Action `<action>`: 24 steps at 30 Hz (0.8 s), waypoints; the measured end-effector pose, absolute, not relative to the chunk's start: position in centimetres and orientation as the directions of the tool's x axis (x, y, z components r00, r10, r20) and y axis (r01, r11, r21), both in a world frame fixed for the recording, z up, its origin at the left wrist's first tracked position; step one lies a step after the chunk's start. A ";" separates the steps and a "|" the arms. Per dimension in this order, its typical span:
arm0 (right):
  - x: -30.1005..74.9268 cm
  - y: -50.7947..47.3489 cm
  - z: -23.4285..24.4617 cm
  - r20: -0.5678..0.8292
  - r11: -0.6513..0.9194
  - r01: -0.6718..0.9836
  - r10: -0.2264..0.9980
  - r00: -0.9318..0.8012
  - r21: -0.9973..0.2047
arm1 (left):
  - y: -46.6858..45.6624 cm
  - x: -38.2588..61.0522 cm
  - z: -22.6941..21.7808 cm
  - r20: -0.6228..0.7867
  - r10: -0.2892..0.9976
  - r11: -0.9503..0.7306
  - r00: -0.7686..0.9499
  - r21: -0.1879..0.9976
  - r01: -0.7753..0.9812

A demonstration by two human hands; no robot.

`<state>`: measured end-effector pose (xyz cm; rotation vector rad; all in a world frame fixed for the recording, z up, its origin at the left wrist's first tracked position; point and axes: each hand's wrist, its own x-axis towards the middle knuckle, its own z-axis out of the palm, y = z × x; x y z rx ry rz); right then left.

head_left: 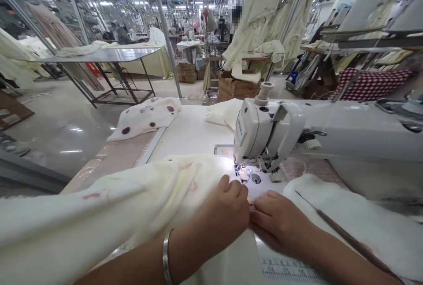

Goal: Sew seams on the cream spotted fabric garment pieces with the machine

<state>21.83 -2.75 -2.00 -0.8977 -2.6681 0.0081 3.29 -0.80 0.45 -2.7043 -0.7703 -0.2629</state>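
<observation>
A cream fabric (139, 188) with faint red prints lies bunched across the sewing table, reaching toward the needle area (243, 171) of a white sewing machine (271, 131). My left hand (228, 208), a silver bangle on its wrist, rests on the fabric with fingers curled down, pinching its edge. My right hand (277, 221) lies beside it, fingertips touching the left hand's and pressed together on the same fabric edge just in front of the presser foot.
A second cream piece (357, 219) lies at the right under the machine arm. A spotted cloth (145, 117) sits at the table's far left corner. A ruler strip (287, 269) runs along the near edge. Metal tables, hanging garments and cardboard boxes fill the workshop behind.
</observation>
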 end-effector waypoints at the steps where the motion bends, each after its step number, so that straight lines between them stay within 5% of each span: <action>1: 21.8 -2.8 -2.1 0.306 0.803 0.585 0.589 -0.748 -0.114 | -0.9 3.1 0.1 0.235 0.480 -0.814 0.845 -0.240 0.529; 6: 22.0 -2.7 -2.4 0.314 0.802 0.586 0.589 -0.745 -0.116 | -0.3 1.2 -1.8 0.227 0.466 -0.847 0.855 -0.165 0.505; 13: 21.8 -2.3 -2.3 0.337 0.775 0.624 0.616 -0.711 -0.100 | 1.7 0.6 -2.1 0.292 0.519 -0.854 0.803 0.132 0.504; 24: 21.9 -1.5 -2.0 0.288 0.728 0.681 0.670 -0.685 -0.075 | 3.2 0.4 -1.8 0.315 0.529 -0.848 0.788 0.172 0.501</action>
